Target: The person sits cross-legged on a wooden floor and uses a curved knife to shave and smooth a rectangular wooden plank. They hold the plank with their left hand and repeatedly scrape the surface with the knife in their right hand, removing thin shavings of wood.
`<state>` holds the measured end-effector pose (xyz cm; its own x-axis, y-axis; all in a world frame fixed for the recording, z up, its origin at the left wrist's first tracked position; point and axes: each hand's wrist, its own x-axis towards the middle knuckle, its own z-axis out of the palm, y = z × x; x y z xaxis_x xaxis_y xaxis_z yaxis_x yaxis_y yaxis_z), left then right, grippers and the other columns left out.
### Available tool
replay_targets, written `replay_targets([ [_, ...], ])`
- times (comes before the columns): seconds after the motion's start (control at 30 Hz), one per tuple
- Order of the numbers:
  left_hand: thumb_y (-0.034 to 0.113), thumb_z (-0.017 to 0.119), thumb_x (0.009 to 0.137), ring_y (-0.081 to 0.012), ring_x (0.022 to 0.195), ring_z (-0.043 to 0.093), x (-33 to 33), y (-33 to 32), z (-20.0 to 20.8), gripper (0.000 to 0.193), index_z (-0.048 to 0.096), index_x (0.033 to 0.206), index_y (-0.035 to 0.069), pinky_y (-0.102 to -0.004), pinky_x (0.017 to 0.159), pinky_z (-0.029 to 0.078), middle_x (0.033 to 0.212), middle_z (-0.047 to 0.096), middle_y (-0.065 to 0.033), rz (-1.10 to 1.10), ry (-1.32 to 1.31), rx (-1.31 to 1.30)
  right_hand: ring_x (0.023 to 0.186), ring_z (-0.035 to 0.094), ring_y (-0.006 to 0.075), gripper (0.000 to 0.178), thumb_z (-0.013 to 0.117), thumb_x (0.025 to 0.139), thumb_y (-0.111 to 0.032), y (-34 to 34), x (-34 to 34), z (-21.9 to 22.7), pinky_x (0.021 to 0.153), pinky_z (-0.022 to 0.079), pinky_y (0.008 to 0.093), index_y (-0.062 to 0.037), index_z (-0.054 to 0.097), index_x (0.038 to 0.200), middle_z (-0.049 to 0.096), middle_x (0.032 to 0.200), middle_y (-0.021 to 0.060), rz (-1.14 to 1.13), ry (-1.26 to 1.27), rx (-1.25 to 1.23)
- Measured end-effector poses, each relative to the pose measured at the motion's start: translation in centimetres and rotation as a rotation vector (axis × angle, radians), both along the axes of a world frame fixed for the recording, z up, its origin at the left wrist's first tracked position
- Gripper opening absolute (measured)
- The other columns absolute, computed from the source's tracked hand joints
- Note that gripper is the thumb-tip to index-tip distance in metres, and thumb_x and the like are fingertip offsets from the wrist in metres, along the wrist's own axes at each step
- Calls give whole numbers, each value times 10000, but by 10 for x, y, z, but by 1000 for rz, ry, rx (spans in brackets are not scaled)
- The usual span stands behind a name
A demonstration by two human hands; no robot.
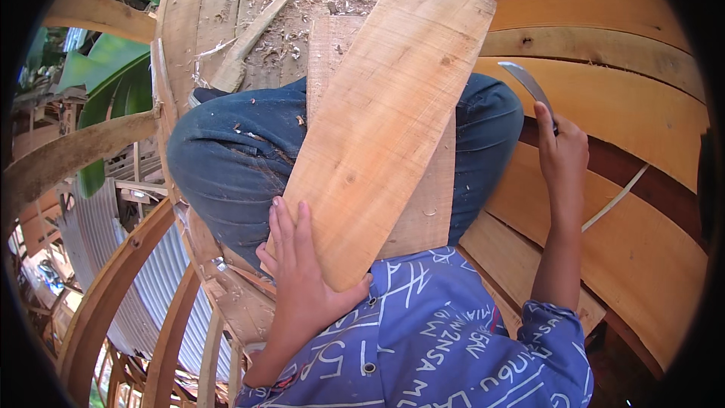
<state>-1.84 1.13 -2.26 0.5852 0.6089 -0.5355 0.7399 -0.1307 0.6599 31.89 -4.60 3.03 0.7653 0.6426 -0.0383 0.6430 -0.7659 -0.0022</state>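
Curled shavings (pixel 283 49) litter a plank floor (pixel 181 26), with broad planks (pixel 604 98) along the right and wooden slats (pixel 124 257) on the left, beyond which corrugated sheets (pixel 174 302) and large green leaves (pixel 106 68) show. On the seated person's lap a pale board (pixel 389 121) lies slantwise over a second board (pixel 427 208), its near end clasped between the left hand's (pixel 302 268) fingers and thumb, while the right hand (pixel 563 147) grips a curved knife (pixel 525 83), raised apart from the wood. White lettering and line patterns cover the blue shirt (pixel 430 325)
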Motion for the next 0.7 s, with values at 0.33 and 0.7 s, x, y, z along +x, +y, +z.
replay_targets([
  [0.33,438,800,582,-470,1425,64,0,-1,-1,1201,136,1489,16,-698,999,103,1522,61,-332,-12,9,8,468,538,310,573,685,779,-543,1,-55,-25,434,409,384,-52,485,563,502,518,126,435,84,-60],
  [0.7,443,799,577,-465,1424,82,2,2,-1,1200,147,1487,10,-689,1002,115,1524,72,-326,-5,-1,3,452,517,315,630,650,768,-611,13,-33,-34,429,401,380,-50,469,547,470,483,126,430,-30,-39],
])
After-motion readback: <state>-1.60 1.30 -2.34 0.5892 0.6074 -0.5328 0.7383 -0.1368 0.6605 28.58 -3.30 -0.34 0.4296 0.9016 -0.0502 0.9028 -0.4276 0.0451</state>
